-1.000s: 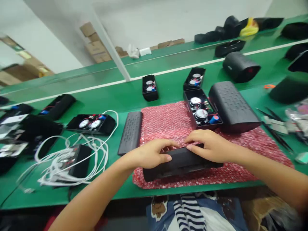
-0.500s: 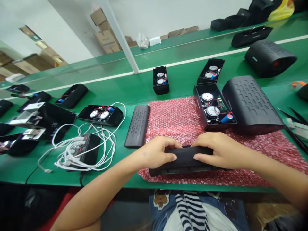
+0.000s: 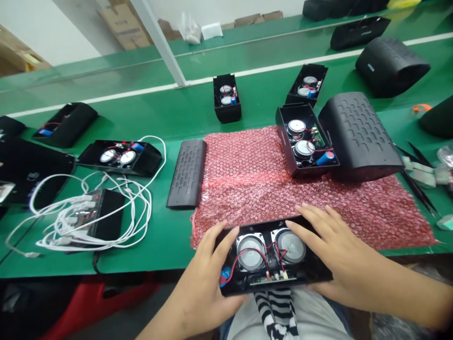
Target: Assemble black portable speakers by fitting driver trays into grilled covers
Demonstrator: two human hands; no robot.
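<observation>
Between my two hands is an open speaker housing, tilted with its inside facing me. Two round drivers, red and black wires, a circuit board and a blue cylinder show in it. My left hand grips its left end, fingers over the far edge and thumb below. At the right end my right hand holds it the same way. The housing is over the near edge of the red bubble wrap. Past it on the wrap stand another open speaker and a black textured cover.
A flat textured panel lies left of the wrap. Farther left are tangled white cables over a charging hub and an open speaker. Tweezers lie at the right. More speakers stand toward the back.
The black housing has been turned from lying face down on the wrap, so its inside with drivers and wires now shows. Both hands have brought it nearer to me and spread to its ends.
</observation>
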